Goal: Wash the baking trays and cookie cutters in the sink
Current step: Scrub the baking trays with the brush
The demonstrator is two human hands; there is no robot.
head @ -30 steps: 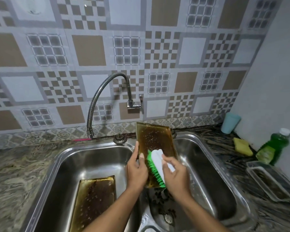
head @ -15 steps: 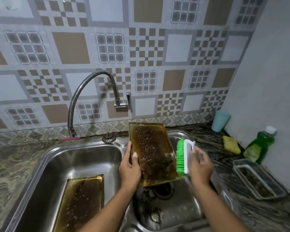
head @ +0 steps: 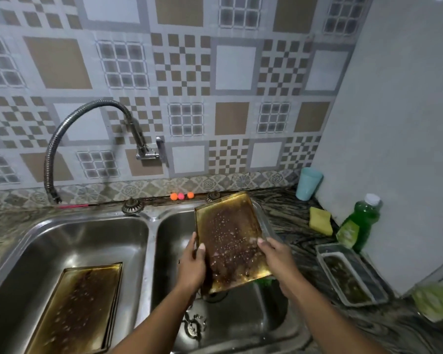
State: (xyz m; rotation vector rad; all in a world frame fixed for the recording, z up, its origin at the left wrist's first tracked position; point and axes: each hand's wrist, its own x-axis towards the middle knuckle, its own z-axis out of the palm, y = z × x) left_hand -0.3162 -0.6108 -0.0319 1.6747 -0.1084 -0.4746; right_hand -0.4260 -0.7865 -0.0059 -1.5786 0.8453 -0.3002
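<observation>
The left hand (head: 192,261) is clamped on the near left edge of a greasy baking tray (head: 229,241), thumb on the soiled face and the other digits hidden behind it. The right hand (head: 275,259) is closed on the tray's right edge, fingertips (head: 261,242) pressed to the rim. The tray is held tilted above the right basin of the sink (head: 151,226), its near corner lowest, just over the drain. A scrap of green, probably a scrubbing brush (head: 262,282), is glimpsed under the right palm; whether it is gripped cannot be told. Left of the left thumb, a second tray (head: 79,305) lies flat in the other basin. Beyond the fingertips, the faucet (head: 87,139) is seen dry. The grip should be kept firm on the slick rims, and the low corner kept over the drain so that grease runs off.
</observation>
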